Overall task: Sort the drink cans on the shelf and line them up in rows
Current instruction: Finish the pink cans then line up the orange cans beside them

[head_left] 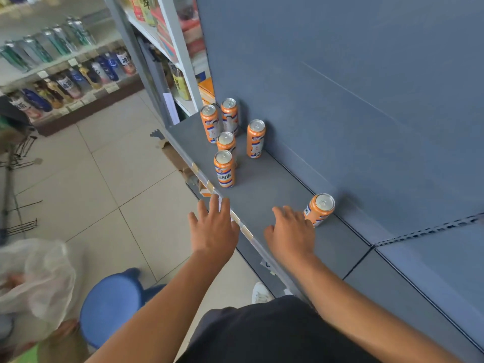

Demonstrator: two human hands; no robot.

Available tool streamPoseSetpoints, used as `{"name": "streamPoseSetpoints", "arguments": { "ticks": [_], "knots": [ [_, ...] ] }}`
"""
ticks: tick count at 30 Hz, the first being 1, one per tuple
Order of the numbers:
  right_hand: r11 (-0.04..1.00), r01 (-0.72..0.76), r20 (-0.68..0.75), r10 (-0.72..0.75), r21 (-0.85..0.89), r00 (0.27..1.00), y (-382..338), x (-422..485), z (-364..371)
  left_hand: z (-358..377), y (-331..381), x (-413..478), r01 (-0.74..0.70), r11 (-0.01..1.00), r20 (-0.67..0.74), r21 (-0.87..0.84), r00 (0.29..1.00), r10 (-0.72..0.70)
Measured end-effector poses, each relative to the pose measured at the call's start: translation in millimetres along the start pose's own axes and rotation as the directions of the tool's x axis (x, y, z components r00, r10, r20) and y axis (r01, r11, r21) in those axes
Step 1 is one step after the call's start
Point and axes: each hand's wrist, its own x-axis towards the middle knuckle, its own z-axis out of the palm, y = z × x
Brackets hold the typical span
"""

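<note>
Hands hover spread and empty, left hand (213,226) near and right hand (290,231) just beside the lone orange aluminium drink can (319,209) on grey metal shelf (262,184); a glancing reach could topple it.

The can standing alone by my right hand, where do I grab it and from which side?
Wrap the right hand around the middle of the lone can, coming from the aisle side. It stands upright, with the back panel close behind it and bare shelf in front, so the front looks like the open approach.
</note>
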Motion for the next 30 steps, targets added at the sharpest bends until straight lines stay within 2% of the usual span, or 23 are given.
{"name": "streamPoseSetpoints", "arguments": {
  "ticks": [8, 14, 16, 19, 21, 24, 27, 30],
  "knots": [
    [0.971, -0.218, 0.070, 0.211, 0.097, 0.975, 13.2, 29.2, -0.2, 12.7, 1.5, 61.6, -0.099, 0.995, 0.069, -0.017, 0.993, 0.100],
    [0.849, -0.472, 0.188, 0.436, 0.239, 0.880, 10.9, 39.4, 15.4, 24.9, -5.6, 115.6, -0.209, 0.976, 0.134, -0.062, 0.967, 0.216],
    [0.736, -0.588, 0.249, 0.532, 0.337, 0.809, 5.7, 44.4, 20.2, 27.9, -12.7, 136.3, -0.182, 0.974, 0.160, -0.136, 0.966, 0.203],
    [0.438, -0.748, 0.361, 0.680, 0.498, 0.638, 1.2, 58.1, 30.9, 34.0, -22.5, 167.1, 0.069, 0.930, 0.256, -0.360, 0.966, 0.028],
    [0.224, -0.788, 0.427, 0.739, 0.573, 0.521, 1.5, 70.8, 39.2, 40.9, -28.2, 183.7, 0.229, 0.843, 0.306, -0.487, 0.948, -0.080],
    [-0.047, -0.765, 0.492, 0.791, 0.642, 0.364, 6.5, 84.2, 50.4, 50.5, -32.6, 201.6, 0.330, 0.691, 0.308, -0.643, 0.938, -0.161],
    [-0.192, -0.716, 0.512, 0.818, 0.671, 0.261, 16.9, 94.5, 59.1, 58.4, -28.1, 216.8, 0.366, 0.519, 0.308, -0.773, 0.931, -0.198],
    [-0.293, -0.632, 0.510, 0.839, 0.718, 0.191, 28.0, 104.4, 67.8, 71.7, -23.1, 231.3, 0.333, 0.410, 0.276, -0.849, 0.941, -0.194]
  ]
}}
